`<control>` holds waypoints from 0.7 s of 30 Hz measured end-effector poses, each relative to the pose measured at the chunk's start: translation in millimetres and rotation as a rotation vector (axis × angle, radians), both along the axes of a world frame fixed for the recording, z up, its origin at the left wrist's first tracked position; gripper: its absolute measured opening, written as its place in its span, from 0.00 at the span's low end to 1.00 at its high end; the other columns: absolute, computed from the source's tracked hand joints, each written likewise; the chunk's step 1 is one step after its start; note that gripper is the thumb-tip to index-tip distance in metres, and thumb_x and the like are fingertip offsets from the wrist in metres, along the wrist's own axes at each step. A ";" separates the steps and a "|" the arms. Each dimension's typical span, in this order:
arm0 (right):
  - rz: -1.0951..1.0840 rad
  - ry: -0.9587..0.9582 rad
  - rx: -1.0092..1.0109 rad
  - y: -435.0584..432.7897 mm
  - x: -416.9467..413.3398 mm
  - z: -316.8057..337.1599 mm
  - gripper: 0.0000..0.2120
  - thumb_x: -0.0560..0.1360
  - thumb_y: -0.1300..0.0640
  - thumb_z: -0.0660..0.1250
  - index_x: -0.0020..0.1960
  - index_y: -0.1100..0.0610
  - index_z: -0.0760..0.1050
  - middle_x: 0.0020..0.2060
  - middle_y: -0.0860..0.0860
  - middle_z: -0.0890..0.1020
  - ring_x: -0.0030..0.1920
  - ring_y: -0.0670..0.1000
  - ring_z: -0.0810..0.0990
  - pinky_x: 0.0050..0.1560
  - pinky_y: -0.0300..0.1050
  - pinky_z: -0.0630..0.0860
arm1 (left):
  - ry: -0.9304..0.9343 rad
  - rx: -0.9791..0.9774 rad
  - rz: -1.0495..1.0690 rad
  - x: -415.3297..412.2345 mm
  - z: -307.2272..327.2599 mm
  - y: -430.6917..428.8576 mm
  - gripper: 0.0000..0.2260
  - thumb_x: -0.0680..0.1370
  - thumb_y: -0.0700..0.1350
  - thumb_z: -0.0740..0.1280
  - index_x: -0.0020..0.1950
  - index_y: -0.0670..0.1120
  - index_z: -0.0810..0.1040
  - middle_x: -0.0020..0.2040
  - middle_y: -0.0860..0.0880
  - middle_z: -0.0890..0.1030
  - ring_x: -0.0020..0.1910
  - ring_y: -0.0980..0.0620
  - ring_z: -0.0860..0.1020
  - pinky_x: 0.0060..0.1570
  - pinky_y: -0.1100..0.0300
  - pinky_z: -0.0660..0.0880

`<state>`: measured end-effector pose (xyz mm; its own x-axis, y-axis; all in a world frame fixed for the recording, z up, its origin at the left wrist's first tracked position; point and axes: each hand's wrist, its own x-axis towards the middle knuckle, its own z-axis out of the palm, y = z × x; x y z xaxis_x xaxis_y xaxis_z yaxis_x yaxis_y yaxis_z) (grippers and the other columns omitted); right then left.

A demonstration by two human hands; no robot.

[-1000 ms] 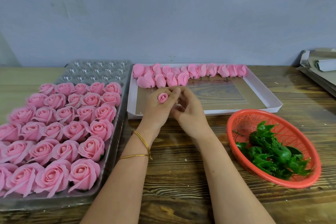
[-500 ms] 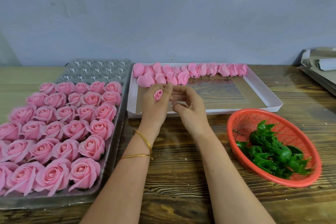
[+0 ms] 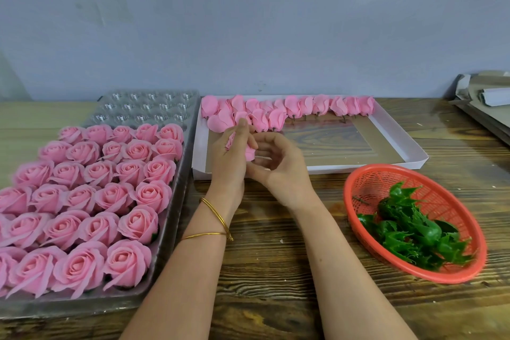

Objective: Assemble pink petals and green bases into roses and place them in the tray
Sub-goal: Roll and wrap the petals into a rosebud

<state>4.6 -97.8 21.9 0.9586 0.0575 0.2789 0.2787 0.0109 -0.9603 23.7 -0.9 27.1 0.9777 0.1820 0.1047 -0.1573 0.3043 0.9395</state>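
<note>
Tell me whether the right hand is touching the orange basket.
Apart. The head view shows a strip of bare wooden table between the right hand and the rim of the orange basket.

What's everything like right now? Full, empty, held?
Clear tray, front rows filled with roses, back rows empty.
White box, open, pink petals along its far side.
Red basket, partly filled with green bases.
Pink bud, held in left hand.
Right hand, curled beside the bud, grip unclear.
</note>
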 end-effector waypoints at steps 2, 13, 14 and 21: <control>0.017 -0.011 -0.026 1.0 -0.7 -0.3 0.21 0.68 0.73 0.73 0.59 0.61 0.77 0.47 0.51 0.84 0.48 0.44 0.83 0.48 0.37 0.79 | 0.001 -0.006 -0.033 -1.3 1.1 -0.8 0.22 0.80 0.54 0.63 0.26 0.51 0.74 0.39 0.57 0.82 0.48 0.55 0.81 0.58 0.50 0.76; 0.081 0.090 0.078 -2.9 2.3 -2.8 0.14 0.75 0.72 0.66 0.58 0.61 0.79 0.50 0.58 0.84 0.52 0.52 0.83 0.61 0.51 0.78 | 0.003 -0.017 -0.081 3.0 0.0 2.0 0.23 0.80 0.51 0.63 0.24 0.50 0.74 0.37 0.56 0.80 0.46 0.54 0.78 0.52 0.51 0.74; 0.081 0.092 0.086 -3.0 2.4 -2.8 0.14 0.75 0.72 0.66 0.58 0.61 0.79 0.49 0.57 0.84 0.51 0.51 0.82 0.60 0.49 0.78 | 0.005 -0.024 -0.084 3.2 0.5 2.2 0.23 0.80 0.51 0.63 0.24 0.50 0.73 0.37 0.55 0.80 0.46 0.54 0.78 0.51 0.52 0.74; 0.127 0.093 0.211 -5.6 4.0 -3.1 0.15 0.77 0.69 0.65 0.63 0.62 0.78 0.55 0.61 0.83 0.59 0.58 0.81 0.62 0.51 0.77 | -0.076 0.020 -0.190 0.0 0.3 1.8 0.06 0.73 0.44 0.72 0.47 0.45 0.79 0.40 0.50 0.81 0.44 0.53 0.80 0.41 0.58 0.78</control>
<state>8.6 -103.4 18.8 0.9696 0.1288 0.2081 0.1726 0.2425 -0.9547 23.7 0.8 27.4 0.9835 -0.0074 0.1807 -0.1691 0.3171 0.9332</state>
